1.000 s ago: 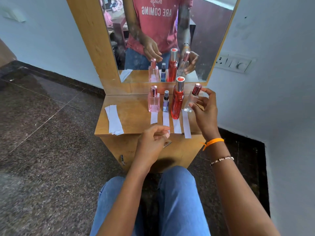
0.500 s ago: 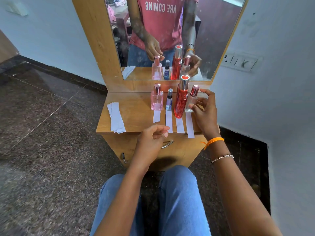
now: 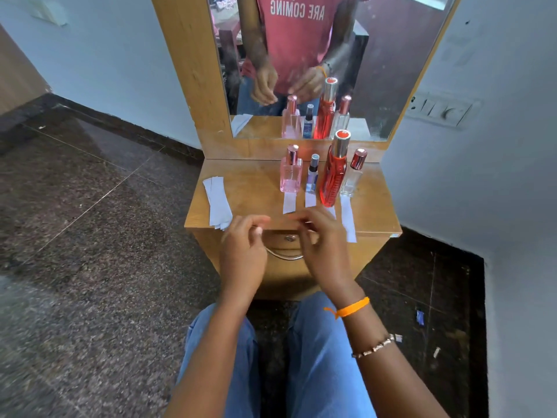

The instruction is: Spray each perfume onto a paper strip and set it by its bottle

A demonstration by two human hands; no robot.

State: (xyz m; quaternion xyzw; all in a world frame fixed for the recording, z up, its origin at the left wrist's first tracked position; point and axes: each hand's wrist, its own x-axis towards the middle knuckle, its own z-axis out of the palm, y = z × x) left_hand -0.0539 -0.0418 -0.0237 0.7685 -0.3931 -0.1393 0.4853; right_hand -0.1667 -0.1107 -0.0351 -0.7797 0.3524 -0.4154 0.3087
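Note:
Several perfume bottles stand in a row on the wooden dresser top (image 3: 250,188): a pink square bottle (image 3: 290,173), a small blue bottle (image 3: 312,175), a tall red bottle (image 3: 334,171) and a clear bottle with a red cap (image 3: 353,174). A white paper strip lies in front of each: the pink bottle's strip (image 3: 290,203), the blue bottle's strip (image 3: 310,199), the clear bottle's strip (image 3: 348,217); the red bottle's strip (image 3: 331,211) is mostly hidden by my right hand. My left hand (image 3: 244,245) and my right hand (image 3: 319,242) hover close together over the dresser's front edge, blurred, holding nothing.
A stack of spare paper strips (image 3: 217,203) lies at the dresser's left. A mirror (image 3: 331,55) rises behind the bottles. A drawer handle (image 3: 286,254) sits below the front edge. A white wall with a switch panel (image 3: 443,108) is at the right; small scraps litter the dark floor (image 3: 420,316).
My right hand has let go of the clear bottle, which now stands upright in the row, and drawn back to the front edge beside my left hand.

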